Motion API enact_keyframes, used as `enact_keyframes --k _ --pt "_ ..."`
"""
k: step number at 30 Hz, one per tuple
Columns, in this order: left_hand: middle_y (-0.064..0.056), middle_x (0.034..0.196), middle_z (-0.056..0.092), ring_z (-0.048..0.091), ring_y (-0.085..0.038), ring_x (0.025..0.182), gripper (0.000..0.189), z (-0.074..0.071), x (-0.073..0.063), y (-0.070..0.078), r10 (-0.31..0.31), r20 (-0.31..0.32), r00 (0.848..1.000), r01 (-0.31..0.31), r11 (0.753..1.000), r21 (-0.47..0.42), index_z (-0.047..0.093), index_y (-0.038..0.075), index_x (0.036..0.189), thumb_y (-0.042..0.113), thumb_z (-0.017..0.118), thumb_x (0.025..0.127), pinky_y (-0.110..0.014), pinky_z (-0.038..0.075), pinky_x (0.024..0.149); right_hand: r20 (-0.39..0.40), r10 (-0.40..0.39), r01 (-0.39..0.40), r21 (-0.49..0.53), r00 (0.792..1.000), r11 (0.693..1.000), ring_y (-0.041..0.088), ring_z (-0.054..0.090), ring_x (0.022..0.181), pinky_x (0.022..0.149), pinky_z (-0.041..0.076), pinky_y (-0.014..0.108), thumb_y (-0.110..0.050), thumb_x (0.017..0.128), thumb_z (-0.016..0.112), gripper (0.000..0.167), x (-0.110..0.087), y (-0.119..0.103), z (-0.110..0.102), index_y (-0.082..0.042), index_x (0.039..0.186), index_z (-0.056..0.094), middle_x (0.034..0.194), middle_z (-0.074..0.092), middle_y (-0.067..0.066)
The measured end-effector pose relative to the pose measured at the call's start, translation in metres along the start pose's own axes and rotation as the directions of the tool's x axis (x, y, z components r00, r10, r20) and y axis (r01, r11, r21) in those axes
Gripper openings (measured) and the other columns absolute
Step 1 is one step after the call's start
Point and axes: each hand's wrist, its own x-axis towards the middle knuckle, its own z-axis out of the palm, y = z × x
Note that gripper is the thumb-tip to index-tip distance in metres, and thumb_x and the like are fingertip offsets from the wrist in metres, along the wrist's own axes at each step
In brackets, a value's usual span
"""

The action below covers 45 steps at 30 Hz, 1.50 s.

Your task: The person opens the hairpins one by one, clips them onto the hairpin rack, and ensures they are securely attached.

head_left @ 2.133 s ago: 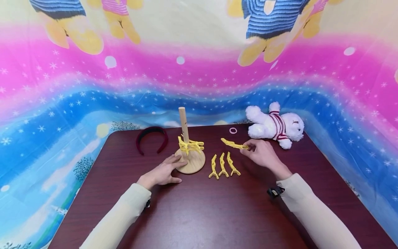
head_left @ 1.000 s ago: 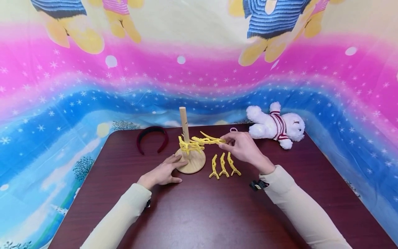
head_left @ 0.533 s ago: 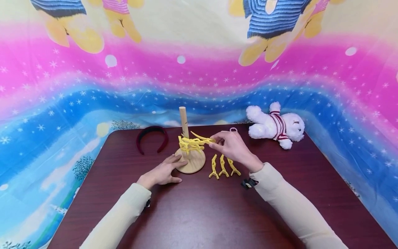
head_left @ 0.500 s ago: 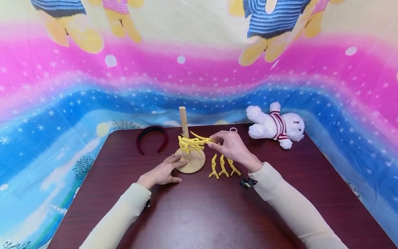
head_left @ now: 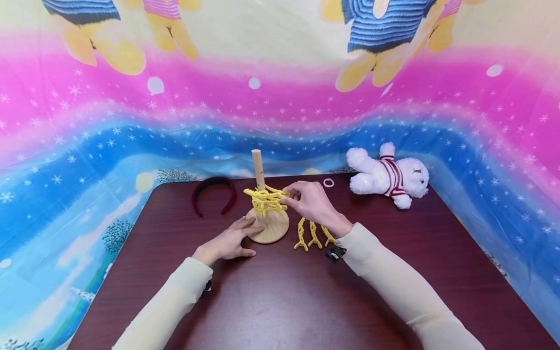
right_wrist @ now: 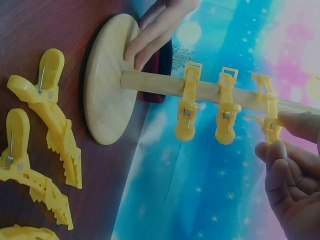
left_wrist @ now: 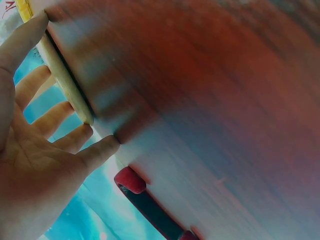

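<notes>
My right hand (head_left: 312, 201) pinches the handle end of a yellow hair clip (right_wrist: 270, 100) between thumb and fingers. The clip's long jaws lie across the upright wooden post (head_left: 258, 167), as the right wrist view shows. Lower on that post sit two more yellow hair clips, one nearer the base (right_wrist: 186, 112) and one in the middle (right_wrist: 226, 112). Fingers spread and fairly straight, my left hand (head_left: 227, 240) rests on the round wooden base (head_left: 275, 231) at its left front edge. In the left wrist view, its fingertips (left_wrist: 80, 132) reach the base's rim.
On the dark table (head_left: 271, 301), three loose yellow clips (head_left: 301, 236) lie in a row right of the base, partly behind my right wrist. A dark red headband (head_left: 196, 198) lies back left. Back right are a pink ring (head_left: 324, 183) and a white plush bear (head_left: 389, 177).
My right hand has carried the yellow hair clip leftward from the table's right side to the post, its jaws now across it. The left hand has stayed on the base.
</notes>
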Motion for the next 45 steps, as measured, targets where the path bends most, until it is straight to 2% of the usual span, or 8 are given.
enact_keyframes --k 8,14,27,39,45 --pt "-0.022 0.163 0.028 0.021 -0.049 0.150 0.071 -0.0002 -0.0007 -0.0001 -0.008 0.004 1.000 0.008 1.000 0.000 0.048 0.019 0.150 0.035 0.077 0.087 -0.060 0.029 0.118 0.005 0.006 -0.006 0.011 1.000 1.000 0.005 0.064 0.067 0.061 0.051 0.024 -0.031 0.088 0.077 0.023 0.0032 -0.0043 0.0071 -0.014 0.104 0.079 0.084 0.074 -0.003" --pt "-0.023 0.162 0.029 0.023 -0.049 0.149 0.071 0.0004 -0.0004 -0.0005 0.004 -0.007 1.000 -0.004 1.000 0.006 0.049 0.018 0.149 0.034 0.078 0.086 -0.060 0.029 0.118 0.007 0.044 -0.044 -0.004 0.999 0.999 0.005 0.065 0.067 0.062 0.052 0.025 -0.034 0.086 0.078 0.025 0.0047 -0.0055 0.0094 -0.016 0.104 0.079 0.084 0.074 -0.003" --pt "-0.026 0.160 0.031 0.023 -0.053 0.147 0.071 0.0000 -0.0010 0.0001 0.018 -0.025 1.000 -0.018 1.000 -0.008 0.051 0.013 0.147 0.030 0.080 0.085 -0.064 0.031 0.115 0.020 0.080 -0.081 0.017 0.997 0.997 0.007 0.066 0.070 0.065 0.053 0.026 -0.037 0.084 0.080 0.030 0.0063 -0.0049 0.0074 -0.015 0.105 0.077 0.086 0.075 -0.001" --pt "-0.023 0.162 0.029 0.022 -0.050 0.149 0.072 -0.0021 -0.0021 0.0013 0.001 -0.005 1.000 -0.001 1.000 0.005 0.049 0.017 0.149 0.034 0.078 0.086 -0.061 0.029 0.118 0.032 0.102 -0.103 0.048 0.994 0.993 0.008 0.066 0.073 0.065 0.053 0.028 -0.040 0.083 0.080 0.036 0.0051 -0.0038 0.0060 -0.016 0.110 0.075 0.084 0.074 -0.003" --pt "-0.023 0.162 0.028 0.021 -0.050 0.150 0.071 -0.0018 -0.0018 0.0010 -0.002 0.000 1.000 0.002 1.000 -0.002 0.049 0.017 0.149 0.034 0.078 0.086 -0.061 0.029 0.118 0.041 0.112 -0.114 0.059 0.993 0.992 0.008 0.067 0.076 0.066 0.054 0.027 -0.043 0.083 0.079 0.040 0.0019 -0.0019 0.0015 -0.016 0.112 0.074 0.090 0.074 -0.003"
